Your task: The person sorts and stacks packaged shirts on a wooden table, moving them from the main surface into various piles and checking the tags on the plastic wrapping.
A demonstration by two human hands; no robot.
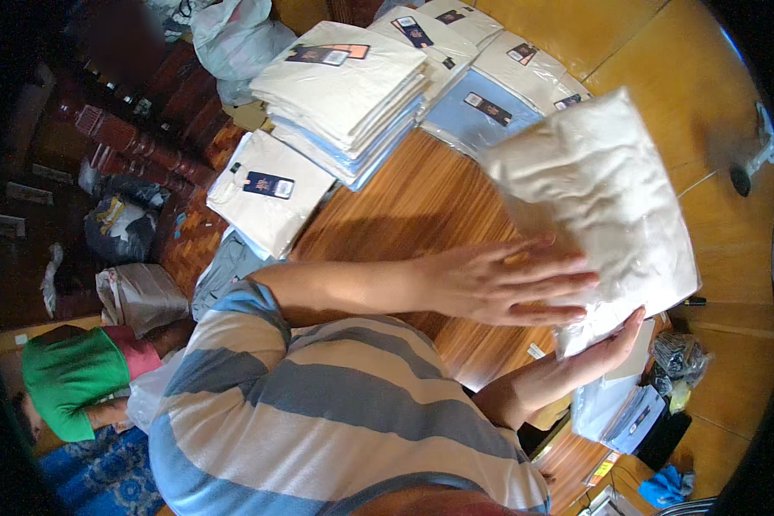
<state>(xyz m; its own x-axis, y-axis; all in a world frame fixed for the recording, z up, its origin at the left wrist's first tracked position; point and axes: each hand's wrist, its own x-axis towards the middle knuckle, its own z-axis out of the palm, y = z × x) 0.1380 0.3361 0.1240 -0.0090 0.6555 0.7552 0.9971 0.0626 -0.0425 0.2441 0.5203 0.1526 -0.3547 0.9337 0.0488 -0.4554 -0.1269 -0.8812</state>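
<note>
A folded white garment in a clear plastic bag [606, 198] is held up, tilted, over the right side of the wooden table [387, 211]. My right hand [606, 351] grips its lower edge, thumb on the near face and the other fingers hidden behind it. Across the lower left part of the bag, my left hand [512, 282] lies with its fingers stretched out and slightly spread, touching or almost touching the plastic. Just beyond the bag rests a blue bagged garment [473, 110] with a dark tag.
A tall stack of bagged garments [335, 82] stands at the table's far left, beside a single cream bagged garment [271, 189]. More bagged garments [619, 417] lie at the lower right. A person in a green top [73, 378] bends over at the left, near filled bags [138, 292].
</note>
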